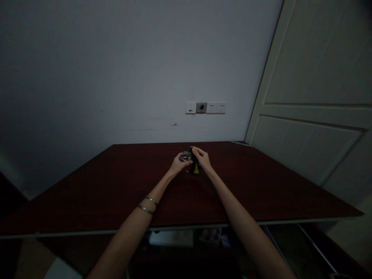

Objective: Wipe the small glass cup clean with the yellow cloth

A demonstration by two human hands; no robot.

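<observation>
Above the middle of the dark red table (122,190), my two hands meet close together. My left hand (178,164) is closed around a small clear, shiny object (185,156); whether it is glass or plastic film I cannot make out. Bracelets (145,209) circle my left forearm. My right hand (202,158) grips the upper part of a small black and yellow object (195,168), which stands upright with its yellow lower end pointing down. The two objects are side by side, seemingly touching. Fingers and dim light hide their details.
Behind the table is a pale wall with a row of sockets and a switch (216,108). A white panelled door (310,135) stands along the right side. Under the table's front edge, a white flat thing (171,238) and small packages (211,235) lie on a shelf or drawer.
</observation>
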